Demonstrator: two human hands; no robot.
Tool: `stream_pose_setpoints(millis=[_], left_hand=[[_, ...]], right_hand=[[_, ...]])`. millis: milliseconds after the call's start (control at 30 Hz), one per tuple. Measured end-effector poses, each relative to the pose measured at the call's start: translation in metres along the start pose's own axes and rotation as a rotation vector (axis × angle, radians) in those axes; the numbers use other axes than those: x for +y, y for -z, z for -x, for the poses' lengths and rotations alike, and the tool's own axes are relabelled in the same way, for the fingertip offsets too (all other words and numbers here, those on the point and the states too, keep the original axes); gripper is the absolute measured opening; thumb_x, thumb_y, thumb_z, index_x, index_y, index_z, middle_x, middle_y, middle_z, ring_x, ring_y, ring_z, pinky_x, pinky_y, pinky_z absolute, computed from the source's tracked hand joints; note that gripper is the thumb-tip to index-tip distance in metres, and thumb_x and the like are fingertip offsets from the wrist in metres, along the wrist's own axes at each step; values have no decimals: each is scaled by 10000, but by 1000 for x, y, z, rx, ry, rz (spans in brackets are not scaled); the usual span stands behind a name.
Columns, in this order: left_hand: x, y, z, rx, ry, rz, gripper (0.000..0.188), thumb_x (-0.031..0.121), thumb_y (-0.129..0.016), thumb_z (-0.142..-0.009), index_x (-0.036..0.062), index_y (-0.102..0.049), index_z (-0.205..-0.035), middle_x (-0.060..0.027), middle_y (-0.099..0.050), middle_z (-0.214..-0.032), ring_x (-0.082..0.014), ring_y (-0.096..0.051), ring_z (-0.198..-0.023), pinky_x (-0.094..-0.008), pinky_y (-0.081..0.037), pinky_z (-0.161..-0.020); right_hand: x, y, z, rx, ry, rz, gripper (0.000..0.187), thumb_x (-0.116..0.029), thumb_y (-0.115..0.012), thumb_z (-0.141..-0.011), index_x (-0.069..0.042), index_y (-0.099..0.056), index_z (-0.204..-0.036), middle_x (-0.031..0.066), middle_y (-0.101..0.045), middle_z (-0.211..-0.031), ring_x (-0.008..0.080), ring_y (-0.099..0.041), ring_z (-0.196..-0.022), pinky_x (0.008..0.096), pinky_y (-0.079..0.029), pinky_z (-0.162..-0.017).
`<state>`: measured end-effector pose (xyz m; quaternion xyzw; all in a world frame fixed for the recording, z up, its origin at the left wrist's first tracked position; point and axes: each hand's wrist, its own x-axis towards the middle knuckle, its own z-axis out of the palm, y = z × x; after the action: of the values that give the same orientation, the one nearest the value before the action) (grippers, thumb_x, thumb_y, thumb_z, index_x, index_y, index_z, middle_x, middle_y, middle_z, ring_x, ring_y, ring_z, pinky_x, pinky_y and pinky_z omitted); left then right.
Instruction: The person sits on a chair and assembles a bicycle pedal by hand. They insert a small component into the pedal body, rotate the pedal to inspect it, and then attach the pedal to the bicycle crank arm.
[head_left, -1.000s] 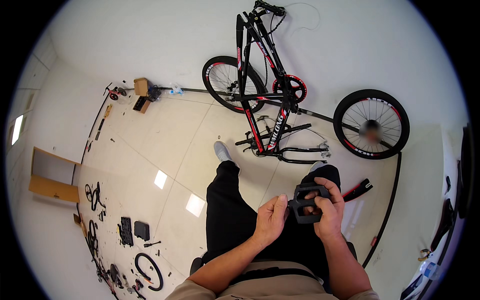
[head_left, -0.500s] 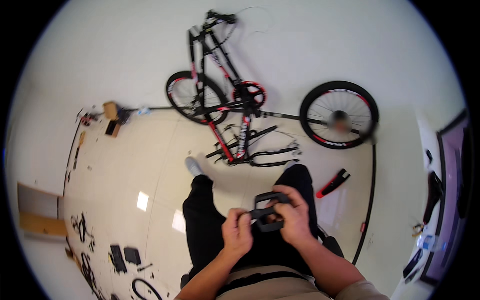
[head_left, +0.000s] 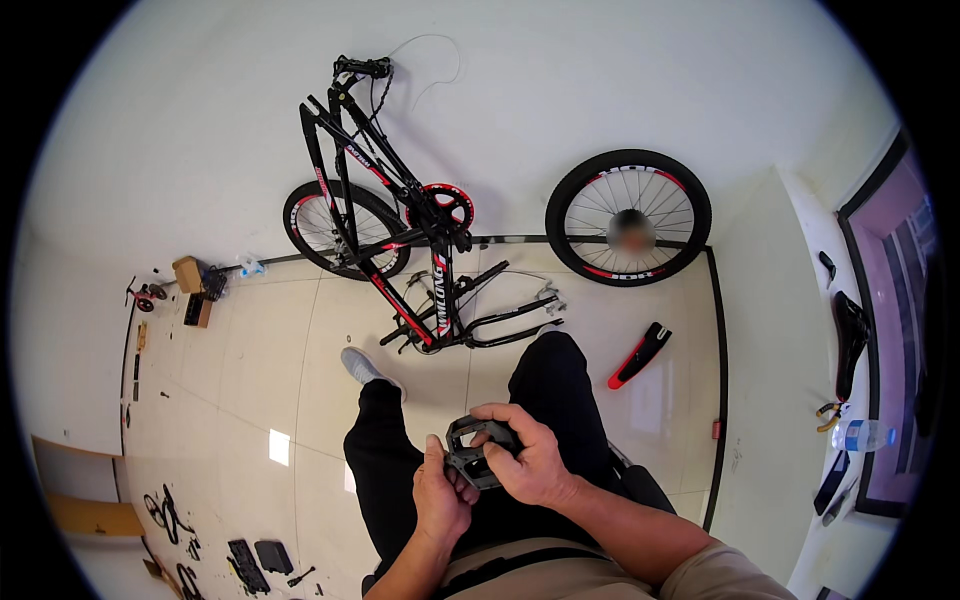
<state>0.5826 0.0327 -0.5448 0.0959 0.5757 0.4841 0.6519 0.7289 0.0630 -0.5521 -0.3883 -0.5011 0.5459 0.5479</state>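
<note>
A black bicycle pedal (head_left: 478, 450) is gripped over the lap: the right hand (head_left: 527, 458) is curled closed across its top, the left hand (head_left: 440, 495) clasped shut against its lower edge, forearms bent inward.

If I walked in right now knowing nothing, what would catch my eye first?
Probably the black-and-red bicycle frame standing upside down by the white wall, with a loose spoked wheel leaning to its right. Nearer, a seated person's left hand and right hand grip a black flat bicycle pedal over their lap.
</note>
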Motion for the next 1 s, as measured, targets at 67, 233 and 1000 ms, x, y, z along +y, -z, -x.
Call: stream_pose_setpoints(millis=[67,233,1000], left_hand=[[1,-2,1,17,-39,-3,439,454,-433,-1041,110,-470,-770,10,-421,-593,-123,-399,-476,-286,-337,-439],[-7,4,0,-113,-275,-66,301,349,-478,-1044,61,-540,-981,-33,-540,-711,-139,-501,-555,-279,-404,-515],[15,-18,-5,-87,-269,-196,597,467,-445,-1037,149,-288,-557,24,-314,-497,-110,-318,-437,-270,-285,-431]], right_hand=[[0,1,0,20,-75,-42,365,44,-553,-861,-1,-570,-1223,62,-661,-937,93,-612,-835,249,-512,-778],[-1,5,-4,89,-201,-122,361,45,-538,-857,-11,-579,-1212,59,-664,-914,87,-600,-835,245,-505,-774],[-6,12,-15,190,-451,-585,416,35,-480,-829,-45,-573,-1227,99,-654,-884,128,-535,-603,280,-481,-575]])
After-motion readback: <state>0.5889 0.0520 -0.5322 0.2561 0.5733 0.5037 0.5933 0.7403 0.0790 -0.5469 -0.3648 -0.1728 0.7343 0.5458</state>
